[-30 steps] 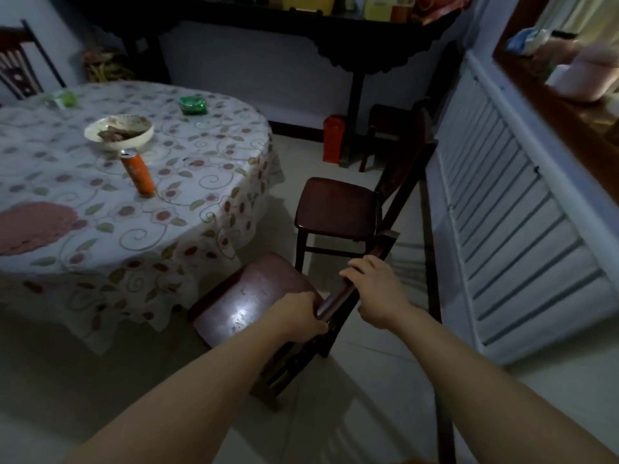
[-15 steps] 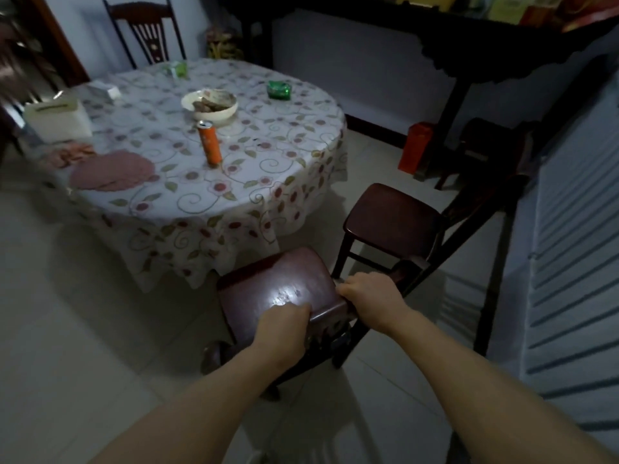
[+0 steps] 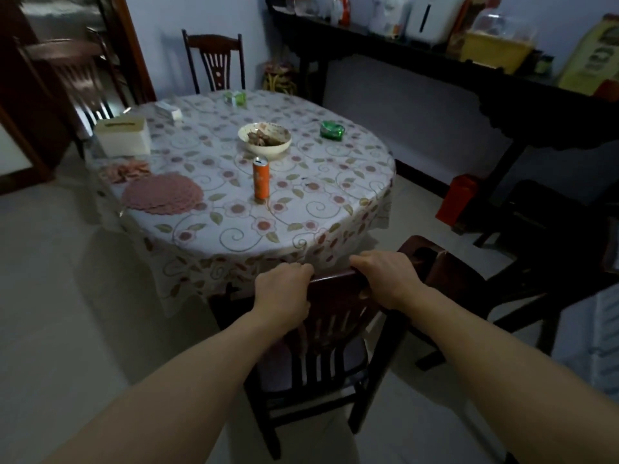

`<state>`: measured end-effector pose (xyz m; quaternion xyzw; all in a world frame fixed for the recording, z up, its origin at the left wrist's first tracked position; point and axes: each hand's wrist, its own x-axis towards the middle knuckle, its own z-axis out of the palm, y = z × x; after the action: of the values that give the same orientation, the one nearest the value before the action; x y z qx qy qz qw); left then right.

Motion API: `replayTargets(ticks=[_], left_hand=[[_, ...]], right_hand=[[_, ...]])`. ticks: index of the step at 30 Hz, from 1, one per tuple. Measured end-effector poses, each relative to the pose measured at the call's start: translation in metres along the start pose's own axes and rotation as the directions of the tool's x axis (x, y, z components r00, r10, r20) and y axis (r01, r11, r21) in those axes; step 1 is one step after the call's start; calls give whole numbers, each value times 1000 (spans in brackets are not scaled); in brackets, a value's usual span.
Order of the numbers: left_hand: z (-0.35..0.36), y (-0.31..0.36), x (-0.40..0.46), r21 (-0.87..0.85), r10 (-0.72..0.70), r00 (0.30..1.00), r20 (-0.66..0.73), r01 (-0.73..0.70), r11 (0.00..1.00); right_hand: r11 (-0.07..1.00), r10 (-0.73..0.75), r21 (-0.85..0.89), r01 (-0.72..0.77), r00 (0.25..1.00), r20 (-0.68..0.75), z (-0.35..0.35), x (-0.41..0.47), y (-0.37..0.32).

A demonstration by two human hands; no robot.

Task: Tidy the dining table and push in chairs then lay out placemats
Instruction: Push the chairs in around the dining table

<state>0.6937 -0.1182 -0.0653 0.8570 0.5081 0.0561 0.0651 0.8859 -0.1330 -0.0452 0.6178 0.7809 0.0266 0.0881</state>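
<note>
Both hands grip the top rail of 1 dark wooden slat-back chair (image 3: pixel 330 333) at 6 o'clock of the round dining table (image 3: pixel 355 209) under its white flower-print cloth: the left hand (image 3: pixel 283 291) curls its fingers over the rail's left end, the right hand (image 3: pixel 385 279) over its right end. The chair's back stands upright just beside the hanging cloth edge, its seat mostly hidden beneath the cloth. In all, 4 chairs show: this 1, a second dark wooden chair (image 3: pixel 445 272) at about 4 o'clock, standing clear of the table, a third tall-backed chair (image 3: pixel 214 60) at 12 o'clock against the wall, and a fourth, blurred chair (image 3: pixel 75 78) at 10 o'clock. On the cloth sit 1 white bowl (image 3: pixel 264 140) holding brown scraps near the centre, 1 upright orange drink can (image 3: pixel 261 178) just nearer than the bowl, 1 crumpled green wrapper (image 3: pixel 331 129) at 2 o'clock, 1 small green packet (image 3: pixel 234 97) at 12 o'clock, 1 cream tissue box (image 3: pixel 123 134) at 10 o'clock, and 1 stack of round pink scalloped placemats (image 3: pixel 162 194) at 8 o'clock; how many mats it holds cannot be told.
</note>
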Motion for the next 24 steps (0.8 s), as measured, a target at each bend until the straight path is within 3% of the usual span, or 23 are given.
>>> replayTargets(ticks=[11,19,24], left_hand=[[-23,-69,61,-3,-155,985,-80,156,988],[2,-79,102,27,-267,957,-114,272,962],[34,-74,115,20,-289,943,-167,296,955]], right_hand=[[980,-177,-85,178,984,15,-30,121,0],[920,-384,-93,382,923,-4,0,195,22],[869,-490,-3,495,859,-146,32,215,39]])
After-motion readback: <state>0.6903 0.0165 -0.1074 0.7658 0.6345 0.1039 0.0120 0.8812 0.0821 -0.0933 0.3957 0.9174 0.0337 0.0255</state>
